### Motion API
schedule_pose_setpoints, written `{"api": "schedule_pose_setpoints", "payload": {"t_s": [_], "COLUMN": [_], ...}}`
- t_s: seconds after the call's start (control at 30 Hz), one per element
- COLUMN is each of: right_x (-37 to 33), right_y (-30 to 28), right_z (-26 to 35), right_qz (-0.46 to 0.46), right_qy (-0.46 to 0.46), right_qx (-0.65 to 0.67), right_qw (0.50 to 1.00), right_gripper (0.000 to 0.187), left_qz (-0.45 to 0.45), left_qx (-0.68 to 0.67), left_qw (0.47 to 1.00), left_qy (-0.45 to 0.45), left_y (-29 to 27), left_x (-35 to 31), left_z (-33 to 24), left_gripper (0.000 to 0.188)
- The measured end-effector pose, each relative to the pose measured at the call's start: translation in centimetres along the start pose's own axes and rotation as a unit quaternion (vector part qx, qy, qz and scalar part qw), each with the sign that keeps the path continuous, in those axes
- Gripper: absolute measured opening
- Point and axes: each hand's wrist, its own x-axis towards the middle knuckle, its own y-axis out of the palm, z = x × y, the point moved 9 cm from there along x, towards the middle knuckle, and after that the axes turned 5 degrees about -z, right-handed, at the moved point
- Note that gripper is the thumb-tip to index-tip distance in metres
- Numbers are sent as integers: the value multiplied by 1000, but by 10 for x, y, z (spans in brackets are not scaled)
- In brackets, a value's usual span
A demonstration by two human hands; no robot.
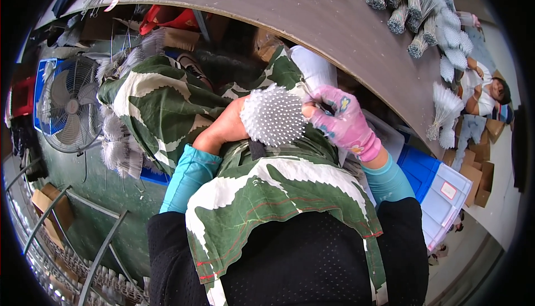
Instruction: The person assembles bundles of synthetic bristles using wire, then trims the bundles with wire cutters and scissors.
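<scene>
My bare left hand [229, 121] is wrapped round a bundle of thin white-tipped rods [275, 115], whose round, dotted end faces up above my lap. My right hand [344, 121], in a pink glove with a flower pattern, is at the bundle's right edge. Its thumb and forefinger are pinched together there, with bare fingertips poking out of the glove. What they pinch is too small to make out. The lower part of the bundle is hidden behind its own top and my left hand. Under both hands lies a green and white camouflage apron [284, 180].
A brown table [334, 33] curves past ahead, with several bundles of wire-like rods [415, 10] at its right. On the left stand a floor fan [72, 105] and a metal rack [103, 244]. Blue bins [423, 178] sit at my right; another person [486, 91] is beyond the table.
</scene>
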Motion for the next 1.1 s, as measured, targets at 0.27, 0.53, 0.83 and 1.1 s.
{"api": "schedule_pose_setpoints", "payload": {"t_s": [0.27,0.53,0.83,1.1], "right_x": [-7,4,3,-5], "right_y": [14,3,16,29], "right_z": [34,-20,-37,-22], "right_qz": [-28,32,-58,-88], "right_qy": [-194,32,6,-23], "right_qx": [-183,135,108,154], "right_qw": [963,990,992,984], "right_gripper": [16,52,50,42], "left_qz": [0,-6,-99,-212], "left_qx": [10,7,-22,163], "left_qw": [999,1000,995,963], "left_qy": [30,-18,-2,45], "left_y": [-1,-4,-13,-19], "left_x": [-2,1,-9,-16], "left_z": [6,9,-11,-13], "left_gripper": [57,57,94,69]}}
